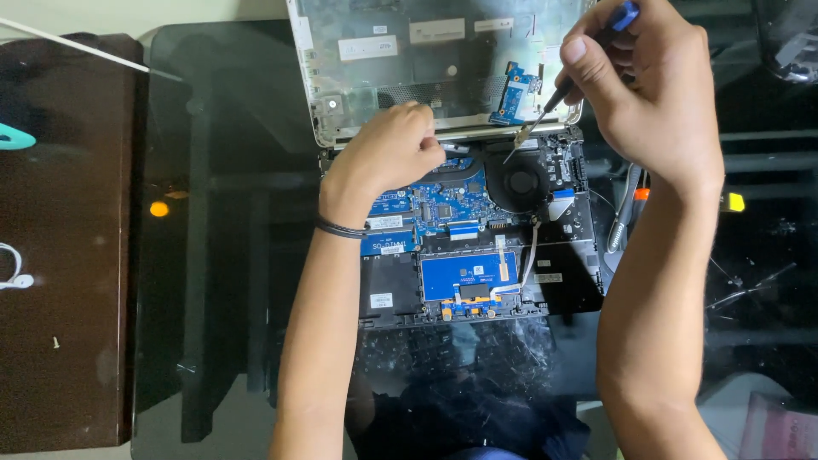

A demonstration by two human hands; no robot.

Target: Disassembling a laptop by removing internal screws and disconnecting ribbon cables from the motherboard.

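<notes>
We see a black opened laptop base (pixel 562 290) with a blue circuit board (pixel 443 204) and a blue rectangular touchpad board (pixel 469 274). The thin screwdriver (pixel 588 64) has a blue-topped handle. A black band (pixel 339 228) rings our left wrist. The dark glass table (pixel 213 255) shows a small orange glint.

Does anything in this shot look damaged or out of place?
Yes. The glass table shows a star of cracks at the right, beside the opened laptop. Nothing else looks wrong: the right hand holds a screwdriver near the hinge, and the left hand rests on the laptop's upper edge.
</notes>
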